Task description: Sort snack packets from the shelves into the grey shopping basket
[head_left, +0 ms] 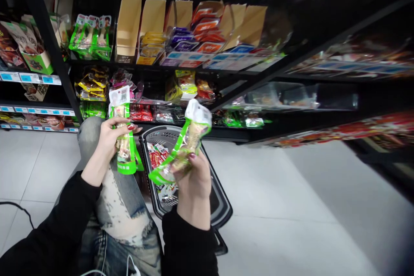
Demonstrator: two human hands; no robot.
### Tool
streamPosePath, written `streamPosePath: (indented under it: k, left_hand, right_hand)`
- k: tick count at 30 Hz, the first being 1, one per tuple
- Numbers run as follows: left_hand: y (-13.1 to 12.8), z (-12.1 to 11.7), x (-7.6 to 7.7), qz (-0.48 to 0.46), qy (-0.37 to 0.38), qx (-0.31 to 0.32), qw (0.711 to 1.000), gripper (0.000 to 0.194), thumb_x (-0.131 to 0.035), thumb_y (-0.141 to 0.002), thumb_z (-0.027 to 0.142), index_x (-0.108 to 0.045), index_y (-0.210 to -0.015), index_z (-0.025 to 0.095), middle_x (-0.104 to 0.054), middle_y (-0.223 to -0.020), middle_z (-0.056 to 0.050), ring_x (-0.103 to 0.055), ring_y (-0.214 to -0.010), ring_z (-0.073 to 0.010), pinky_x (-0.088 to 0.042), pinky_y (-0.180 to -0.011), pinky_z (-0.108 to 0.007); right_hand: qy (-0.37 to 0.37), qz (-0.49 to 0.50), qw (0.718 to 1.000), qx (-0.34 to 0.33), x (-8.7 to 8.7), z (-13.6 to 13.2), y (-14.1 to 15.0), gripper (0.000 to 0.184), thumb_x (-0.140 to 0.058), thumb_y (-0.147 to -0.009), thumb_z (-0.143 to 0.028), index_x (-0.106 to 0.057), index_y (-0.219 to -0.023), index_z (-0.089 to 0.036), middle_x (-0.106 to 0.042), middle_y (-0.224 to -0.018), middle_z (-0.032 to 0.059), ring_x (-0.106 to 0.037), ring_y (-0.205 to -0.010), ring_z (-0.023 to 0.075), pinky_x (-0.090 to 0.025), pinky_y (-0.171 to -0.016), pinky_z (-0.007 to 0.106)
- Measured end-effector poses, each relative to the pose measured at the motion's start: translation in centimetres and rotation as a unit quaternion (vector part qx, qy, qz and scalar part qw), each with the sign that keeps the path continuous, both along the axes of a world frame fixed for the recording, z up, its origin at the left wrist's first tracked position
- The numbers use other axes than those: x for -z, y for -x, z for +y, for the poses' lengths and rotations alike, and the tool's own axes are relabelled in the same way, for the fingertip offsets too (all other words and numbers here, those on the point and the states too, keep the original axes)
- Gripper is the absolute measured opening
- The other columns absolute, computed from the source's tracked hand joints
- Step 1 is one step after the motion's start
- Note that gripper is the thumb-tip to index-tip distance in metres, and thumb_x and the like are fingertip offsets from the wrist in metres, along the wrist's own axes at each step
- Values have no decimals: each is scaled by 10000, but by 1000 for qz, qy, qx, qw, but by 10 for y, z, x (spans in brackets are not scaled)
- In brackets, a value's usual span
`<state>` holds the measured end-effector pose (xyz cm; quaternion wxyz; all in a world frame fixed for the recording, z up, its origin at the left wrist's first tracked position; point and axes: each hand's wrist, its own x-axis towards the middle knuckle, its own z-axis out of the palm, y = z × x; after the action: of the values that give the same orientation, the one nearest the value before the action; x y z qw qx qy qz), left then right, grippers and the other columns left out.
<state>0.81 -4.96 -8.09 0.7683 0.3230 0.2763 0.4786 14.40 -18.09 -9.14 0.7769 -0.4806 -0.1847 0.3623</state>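
My left hand (pixel 111 138) is closed round a green-edged snack packet (pixel 124 155) with a clear front and a white barcoded top; a second green edge shows behind it. In my right hand (pixel 197 172) is a similar green snack packet (pixel 186 146), tilted and a little blurred, over the basket. Below both hands a black and grey shopping basket (pixel 223 207) stands on the floor. Red snack packets (pixel 157 155) lie inside it, along with other packets partly hidden by my right hand and its packet.
Ahead, a dark shelf rack (pixel 200 68) holds several cardboard display boxes (pixel 128 26) and green packets (pixel 90 36) like those in my hands. Another shelf (pixel 35 78) stands at the left. A black cable (pixel 19 207) lies on the tiled floor (pixel 268 189).
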Motion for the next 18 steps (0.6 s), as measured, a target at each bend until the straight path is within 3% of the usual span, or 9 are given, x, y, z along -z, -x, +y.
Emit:
streamPosePath:
  k: [3, 6, 9, 12, 15, 18]
  left_hand:
    - [-1, -1, 0, 13, 11, 10, 1000, 218, -805, -431, 125, -658, -583, 180, -689, -632, 22, -679, -551, -197, -573, -617, -368]
    - [-1, -2, 1, 18, 12, 16, 1000, 219, -802, -439, 129, -661, -601, 176, -692, -643, 14, -689, -574, -212, -579, -657, -395]
    - [-1, -1, 1, 8, 5, 8, 1000, 207, -798, -458, 117, -667, -607, 177, -699, -671, 15, -692, -593, -200, -582, -702, -401]
    - [-1, 1, 2, -2, -1, 0, 1000, 198, -795, -462, 97, -674, -595, 179, -697, -667, 20, -688, -594, -183, -585, -728, -400]
    - [-1, 1, 3, 2, -7, 7, 1000, 176, -787, -502, 121, -703, -643, 184, -701, -674, 7, -694, -628, -194, -591, -727, -404]
    - [-1, 0, 2, 12, -21, 38, 999, 198, -745, -609, 190, -739, -807, 197, -727, -787, -28, -709, -771, -233, -586, -769, -419]
  right_hand:
    - [22, -90, 995, 39, -1, -2, 3, 334, -738, -654, -270, -570, -942, -242, -651, -842, -13, -660, -747, 163, -537, -650, 288]
    - [36, -157, 986, 41, -1, -4, 2, 426, -683, -721, -279, -480, -1096, -276, -603, -1096, 37, -661, -900, 208, -529, -768, 379]
    - [129, -304, 941, 79, 12, -8, -16, 380, -624, -743, -291, -451, -1078, -250, -596, -1087, 67, -628, -926, 219, -477, -852, 426]
    - [292, -410, 861, 74, 44, -13, -46, 399, -548, -747, -273, -425, -1123, -218, -604, -1039, 95, -599, -934, 256, -443, -866, 461]
    - [500, -395, 769, 54, 94, -20, -70, 479, -525, -734, -212, -402, -1195, -176, -536, -1162, 166, -543, -1071, 313, -423, -894, 476]
    - [595, -341, 726, 53, 147, -28, -72, 467, -537, -746, -172, -437, -1195, -94, -504, -1161, 251, -510, -1092, 389, -394, -873, 585]
